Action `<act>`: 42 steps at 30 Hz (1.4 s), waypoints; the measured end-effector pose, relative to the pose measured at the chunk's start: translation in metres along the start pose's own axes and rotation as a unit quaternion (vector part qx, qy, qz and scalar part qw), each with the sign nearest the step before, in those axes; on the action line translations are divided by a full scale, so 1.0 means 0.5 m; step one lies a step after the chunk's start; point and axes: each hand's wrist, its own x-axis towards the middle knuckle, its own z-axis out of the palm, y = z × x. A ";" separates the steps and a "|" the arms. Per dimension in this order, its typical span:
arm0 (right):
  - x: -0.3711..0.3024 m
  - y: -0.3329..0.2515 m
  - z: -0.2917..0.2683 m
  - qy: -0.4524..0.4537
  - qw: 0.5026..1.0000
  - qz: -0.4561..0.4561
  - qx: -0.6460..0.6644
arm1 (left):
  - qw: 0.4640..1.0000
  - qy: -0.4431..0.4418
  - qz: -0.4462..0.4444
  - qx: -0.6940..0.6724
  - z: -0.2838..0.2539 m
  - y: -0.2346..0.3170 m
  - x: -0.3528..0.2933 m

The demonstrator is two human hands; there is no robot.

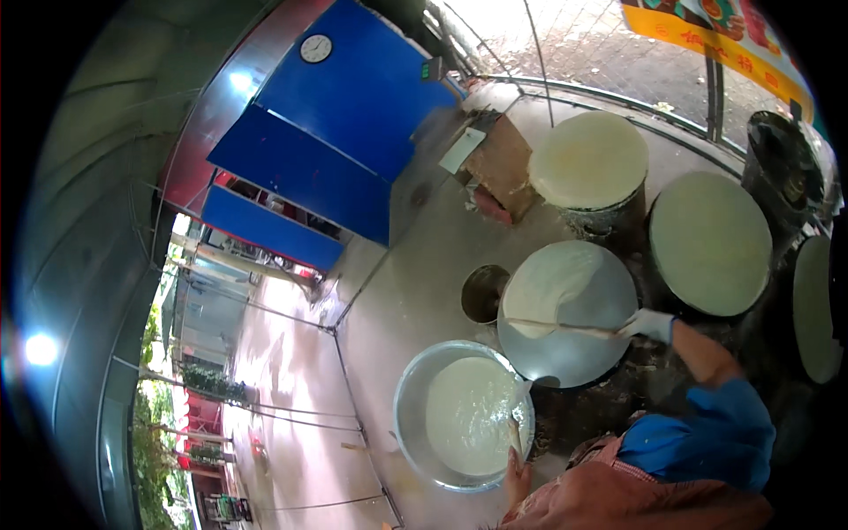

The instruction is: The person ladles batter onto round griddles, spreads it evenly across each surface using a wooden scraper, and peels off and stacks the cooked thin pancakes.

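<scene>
My right hand (pixel 652 325), in a white glove, grips the handle of a long wooden batter spreader (pixel 574 330). The spreader lies across a round grey griddle (pixel 587 358), its far end in a swirl of cream-coloured batter (pixel 546 287) on the griddle's upper left. My left hand (pixel 517 479), bare, is closed on a short light handle (pixel 514 433) at the right rim of a wide metal basin (pixel 408 415). White liquid batter (pixel 468 411) fills the basin's bottom. What the handle ends in cannot be made out. Blue cloth covers my right upper arm.
Round griddles coated with pale batter (pixel 590 159), (pixel 711 243), (pixel 817 309) stand beyond and to the right. A small dark bucket (pixel 485 294) sits beside the working griddle. Further off are a cardboard box (pixel 503 163), a dark drum (pixel 777 163), blue panels (pixel 344 97) and a wire fence (pixel 583 44).
</scene>
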 end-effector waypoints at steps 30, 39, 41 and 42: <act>0.148 -0.139 -0.090 0.045 0.992 -0.090 -0.073 | 0.959 -0.075 -0.257 -0.090 0.057 -0.035 -0.184; 0.095 -0.060 -0.170 -0.095 0.970 -0.023 -0.222 | 0.954 -0.045 -0.281 -0.090 0.047 -0.037 -0.207; 0.225 -0.063 -0.210 -0.025 0.965 -0.071 -0.251 | 0.953 -0.060 -0.281 -0.092 0.059 -0.031 -0.211; 0.290 -0.092 -0.175 0.032 0.947 -0.141 -0.287 | 0.952 -0.061 -0.284 -0.095 0.060 -0.030 -0.219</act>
